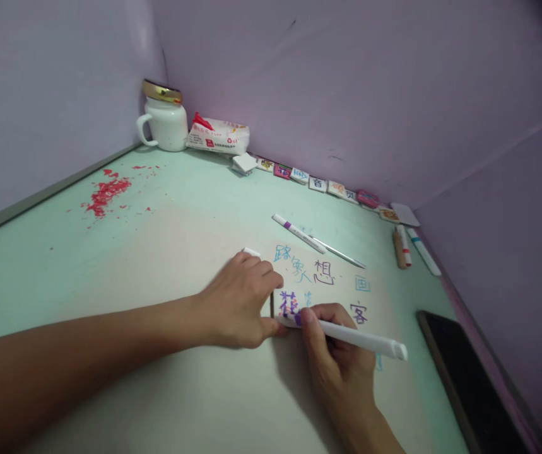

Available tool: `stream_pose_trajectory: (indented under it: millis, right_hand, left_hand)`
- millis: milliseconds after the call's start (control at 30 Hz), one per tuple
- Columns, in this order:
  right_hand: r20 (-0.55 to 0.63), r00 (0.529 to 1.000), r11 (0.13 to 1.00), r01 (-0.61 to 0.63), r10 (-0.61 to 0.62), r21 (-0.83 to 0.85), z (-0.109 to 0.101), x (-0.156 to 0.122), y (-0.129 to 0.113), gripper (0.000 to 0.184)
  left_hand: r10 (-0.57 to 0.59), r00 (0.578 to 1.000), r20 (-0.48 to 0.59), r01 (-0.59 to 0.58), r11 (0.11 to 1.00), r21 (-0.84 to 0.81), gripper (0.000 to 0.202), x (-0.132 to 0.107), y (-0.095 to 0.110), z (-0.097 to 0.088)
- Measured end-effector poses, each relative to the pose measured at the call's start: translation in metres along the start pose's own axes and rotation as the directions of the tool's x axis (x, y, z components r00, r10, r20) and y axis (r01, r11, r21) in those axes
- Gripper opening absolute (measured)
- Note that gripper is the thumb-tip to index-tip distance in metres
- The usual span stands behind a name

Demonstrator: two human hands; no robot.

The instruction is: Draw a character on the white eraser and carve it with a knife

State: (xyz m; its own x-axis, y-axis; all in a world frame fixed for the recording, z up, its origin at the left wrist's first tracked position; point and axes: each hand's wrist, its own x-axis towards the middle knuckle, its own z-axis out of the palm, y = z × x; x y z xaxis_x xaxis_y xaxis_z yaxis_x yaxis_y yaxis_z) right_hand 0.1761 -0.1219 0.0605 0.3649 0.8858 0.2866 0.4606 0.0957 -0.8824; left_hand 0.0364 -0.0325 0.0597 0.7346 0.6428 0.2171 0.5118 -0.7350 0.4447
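A white marker (363, 337) with a purple tip end is gripped in my right hand (341, 366), its tip close to a small white block (289, 304). That block bears a purple character with orange-red marks and shows a dark left edge. My left hand (237, 299) is closed at the block's left side, forefinger above and thumb below. A white piece (252, 251) shows behind the left knuckles. Around the block, blue and purple characters (324, 273) are written on the pale surface. My right fingers hide part of the writing.
A white marker with a purple band (299, 233) and a thin silver tool (339, 252) lie behind. Small character blocks (318, 183) line the wall, near a tissue pack (218, 135) and white mug (166, 126). Red shavings (107, 192) lie left, a phone (469, 378) right.
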Motion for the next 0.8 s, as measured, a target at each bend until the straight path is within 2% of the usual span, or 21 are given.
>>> stream_pose_trajectory:
  millis: [200, 267, 567, 733, 800]
  right_hand:
    - [-0.201, 0.977, 0.997, -0.069, 0.074, 0.027, -0.010, 0.003, 0.006, 0.021]
    - [-0.231, 0.969, 0.996, -0.085, 0.091, 0.037, -0.012, 0.004, 0.006, 0.022]
    - [-0.086, 0.994, 0.995, -0.059, 0.066, 0.086, -0.002, 0.006, -0.003, 0.015]
    - [-0.042, 0.996, 0.993, -0.073, 0.077, 0.094, 0.000, 0.009, -0.003, 0.010]
    - [-0.057, 0.995, 0.993, -0.076, 0.081, 0.086, 0.001, 0.010, -0.004, 0.012]
  left_hand:
    - [-0.013, 1.000, 0.002, 0.013, 1.000, -0.013, 0.051, -0.001, -0.001, 0.001]
    - [-0.019, 1.000, 0.012, 0.019, 1.000, -0.014, 0.050, -0.001, -0.001, 0.001]
    - [-0.031, 0.999, 0.019, 0.031, 0.999, -0.028, 0.044, 0.001, 0.001, -0.001]
    - [-0.028, 0.999, 0.016, 0.028, 0.999, -0.018, 0.041, 0.001, 0.001, 0.000]
    - [-0.026, 0.999, 0.022, 0.027, 1.000, -0.012, 0.042, 0.001, 0.001, 0.000]
